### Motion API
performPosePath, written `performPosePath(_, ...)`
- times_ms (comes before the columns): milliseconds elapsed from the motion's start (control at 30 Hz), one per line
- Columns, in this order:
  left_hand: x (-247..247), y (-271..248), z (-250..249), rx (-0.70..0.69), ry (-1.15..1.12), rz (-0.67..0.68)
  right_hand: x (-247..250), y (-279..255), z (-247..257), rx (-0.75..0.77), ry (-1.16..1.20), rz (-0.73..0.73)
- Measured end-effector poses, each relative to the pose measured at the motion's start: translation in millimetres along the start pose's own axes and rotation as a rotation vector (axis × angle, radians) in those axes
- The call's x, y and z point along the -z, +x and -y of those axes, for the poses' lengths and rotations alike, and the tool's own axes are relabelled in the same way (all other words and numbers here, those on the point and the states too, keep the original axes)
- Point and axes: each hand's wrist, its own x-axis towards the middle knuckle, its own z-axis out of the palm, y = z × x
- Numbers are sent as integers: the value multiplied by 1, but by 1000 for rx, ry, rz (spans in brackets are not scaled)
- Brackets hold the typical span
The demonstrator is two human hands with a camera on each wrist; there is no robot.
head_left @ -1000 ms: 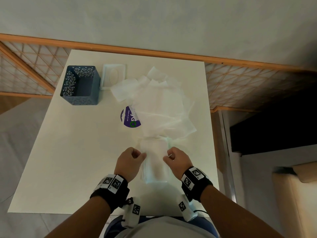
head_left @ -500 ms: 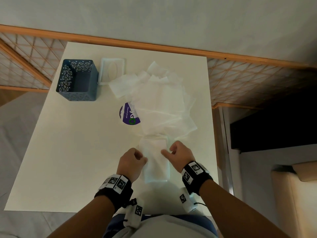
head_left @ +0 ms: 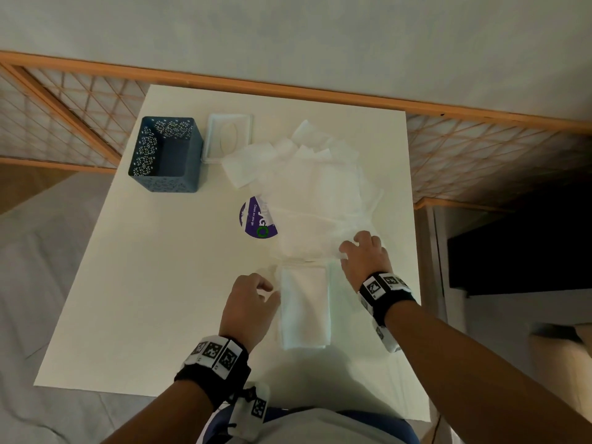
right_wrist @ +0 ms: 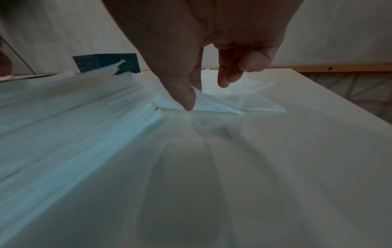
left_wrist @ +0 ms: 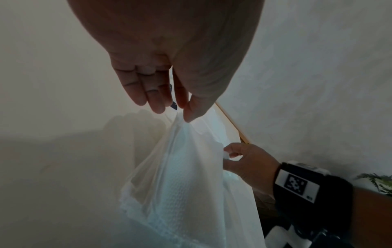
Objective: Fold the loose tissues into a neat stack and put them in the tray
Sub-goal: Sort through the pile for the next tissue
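Note:
A folded stack of white tissues (head_left: 304, 310) lies near the table's front edge. My left hand (head_left: 271, 288) is at its left edge, and in the left wrist view thumb and forefinger pinch the far corner of the top tissue (left_wrist: 180, 151). Beyond the stack spreads a loose tissue pile (head_left: 320, 193). My right hand (head_left: 345, 251) reaches to the pile's near edge and pinches a lifted tissue corner (right_wrist: 203, 100) between thumb and forefinger. The blue perforated tray (head_left: 166, 184) stands empty at the back left, far from both hands.
A white plastic lid (head_left: 229, 137) lies beside the tray. A purple wipes packet (head_left: 256, 219) peeks out from under the loose pile. The table's right edge (head_left: 416, 267) runs close to my right wrist. A wooden lattice rail borders the far side.
My right hand left the folded stack and moved forward to the loose pile, taking a tissue corner. The left hand stayed at the stack's left edge.

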Motion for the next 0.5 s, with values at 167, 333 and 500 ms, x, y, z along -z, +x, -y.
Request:
performPosePath(167,0,4,-12,-28,-51,0,32,20,5,-2,81,-28)
performPosePath(333,1,10,-29,-77,-89,17,73,27,8,1,319,-91)
performPosePath(500,5,17,-51,-121,-134,8,104,25,9,-18,508,-139)
